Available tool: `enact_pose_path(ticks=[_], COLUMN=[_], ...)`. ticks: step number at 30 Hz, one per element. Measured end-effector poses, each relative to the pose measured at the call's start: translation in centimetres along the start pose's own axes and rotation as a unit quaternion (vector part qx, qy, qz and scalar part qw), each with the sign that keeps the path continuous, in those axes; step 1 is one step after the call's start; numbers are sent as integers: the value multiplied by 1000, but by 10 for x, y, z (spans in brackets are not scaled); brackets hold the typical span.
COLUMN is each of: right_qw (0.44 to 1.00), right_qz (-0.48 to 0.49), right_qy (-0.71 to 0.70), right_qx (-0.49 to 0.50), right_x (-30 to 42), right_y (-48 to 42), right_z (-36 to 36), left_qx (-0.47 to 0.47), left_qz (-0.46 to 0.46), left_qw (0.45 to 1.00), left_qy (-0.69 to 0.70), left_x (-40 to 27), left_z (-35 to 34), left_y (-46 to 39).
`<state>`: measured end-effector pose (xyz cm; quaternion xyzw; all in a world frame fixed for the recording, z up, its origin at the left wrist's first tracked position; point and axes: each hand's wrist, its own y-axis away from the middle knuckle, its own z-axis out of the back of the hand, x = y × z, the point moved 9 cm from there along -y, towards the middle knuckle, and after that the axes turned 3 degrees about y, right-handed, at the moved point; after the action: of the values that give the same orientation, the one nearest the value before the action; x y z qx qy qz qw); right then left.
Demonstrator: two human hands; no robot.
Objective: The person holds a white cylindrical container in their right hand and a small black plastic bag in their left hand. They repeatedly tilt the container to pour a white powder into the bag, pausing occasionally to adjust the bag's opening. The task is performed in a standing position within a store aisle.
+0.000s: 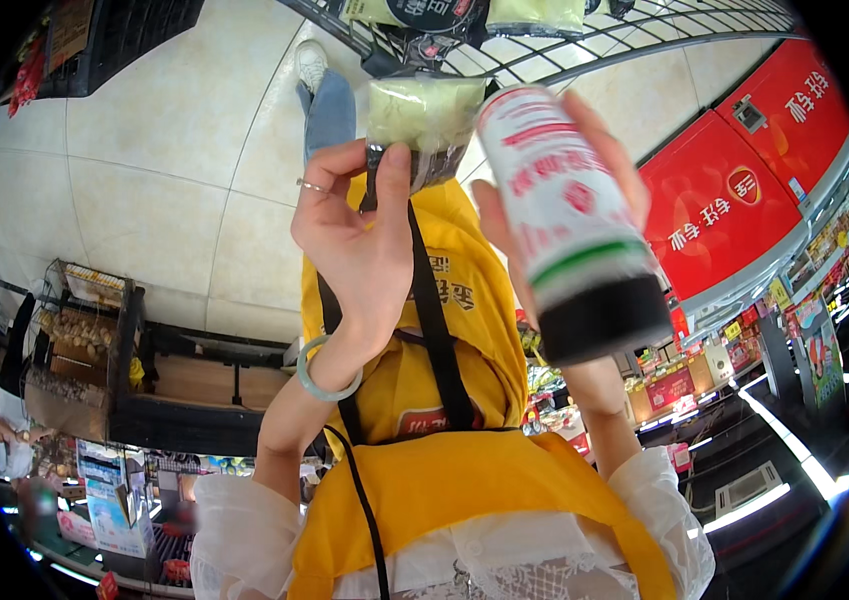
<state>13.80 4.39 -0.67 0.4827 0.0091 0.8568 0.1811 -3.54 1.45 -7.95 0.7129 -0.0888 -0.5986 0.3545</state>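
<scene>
My left hand [364, 232], with a ring and a pale green bangle, pinches a small clear-and-black plastic packet [424, 127] with pale green contents. To its right, my right hand [612, 157] grips a white spray can or bottle [559, 180] with red print, a green band and a black end pointing down towards me. The can is slightly blurred, and which kind of container it is I cannot tell. Similar packets [537, 16] lie in a wire shopping cart [619, 52] at the top. A yellow apron [469, 300] hangs beneath both hands.
Red freezer cases [724, 202] stand at the right. A dark display rack [128, 45] is at the upper left, and wire baskets [75, 337] with produce are at the lower left. A person's leg and white shoe [312, 64] show on the tiled floor beside the cart.
</scene>
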Motion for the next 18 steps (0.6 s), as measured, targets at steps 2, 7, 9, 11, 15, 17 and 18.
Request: enact_pose_path(ticks=[2,7,9,11,15,17,18], right_qw=[999,990,999,999,999,999,998], right_qz=[-6,-57,9,32,15,-10,-11], right_qy=[41,-43,-20,13,29,18,-8], right_qx=[30,123,36,-4,1,34,58], right_x=[-3,-11,-3,-3,-13,-12,-6], right_y=[-6,-10,-3,0,4,5,6], right_z=[-9,1,22,34,33,27,23], left_qx=[2,-1,39,16,-25,-30,-34], left_qz=[-4,-126,-108,-13,-45,-32,-35], left_qw=[1000,992,992,1000,997,998,998], left_qy=[3,-24,43,-1,54,37,29], left_x=[-1,-40,-52,-19,-10,-7,-8], left_z=[2,6,5,4,5,3,2], left_y=[1,13,28,22,21,20,16])
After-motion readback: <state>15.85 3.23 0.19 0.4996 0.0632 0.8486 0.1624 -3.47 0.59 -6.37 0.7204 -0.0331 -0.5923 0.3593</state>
